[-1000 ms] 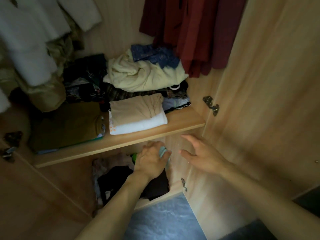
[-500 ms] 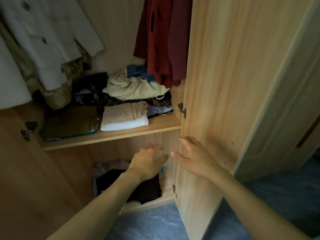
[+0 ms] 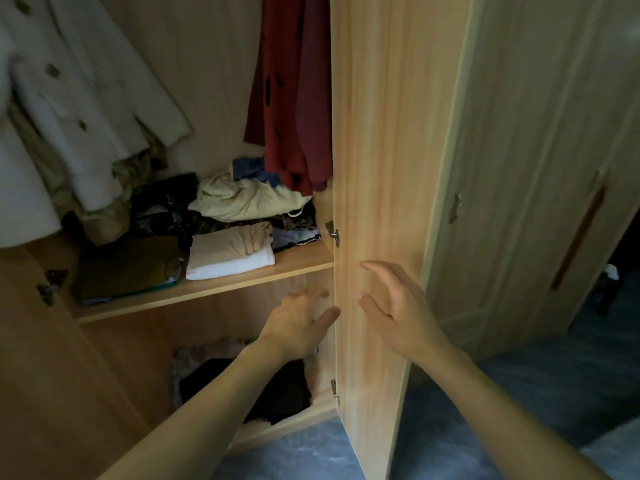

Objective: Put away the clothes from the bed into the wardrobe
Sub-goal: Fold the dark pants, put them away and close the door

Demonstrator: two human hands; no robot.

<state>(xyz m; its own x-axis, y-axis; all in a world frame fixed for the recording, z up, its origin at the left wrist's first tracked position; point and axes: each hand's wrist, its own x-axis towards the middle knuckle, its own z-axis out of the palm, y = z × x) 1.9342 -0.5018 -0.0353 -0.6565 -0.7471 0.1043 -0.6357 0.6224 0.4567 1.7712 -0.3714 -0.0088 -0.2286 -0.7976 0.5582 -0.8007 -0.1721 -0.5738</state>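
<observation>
Now the door (image 3: 377,168) stands nearer edge-on at frame centre; left hand (image 3: 298,323) has let go, fingers spread; right hand (image 3: 398,310) spread, empty.

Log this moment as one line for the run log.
left hand: open, empty, at lower compartment | right hand: open, empty, by wardrobe door | shelf: folded clothes | stage: hands leaving wardrobe

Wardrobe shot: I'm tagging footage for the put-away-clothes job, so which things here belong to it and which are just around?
Job:
wardrobe shelf
folded beige and white clothes
cream garment
dark clothes below
open wardrobe door
left hand and right hand, both holding nothing

Just around:
white coat
red garment
neighbouring closed door
</observation>
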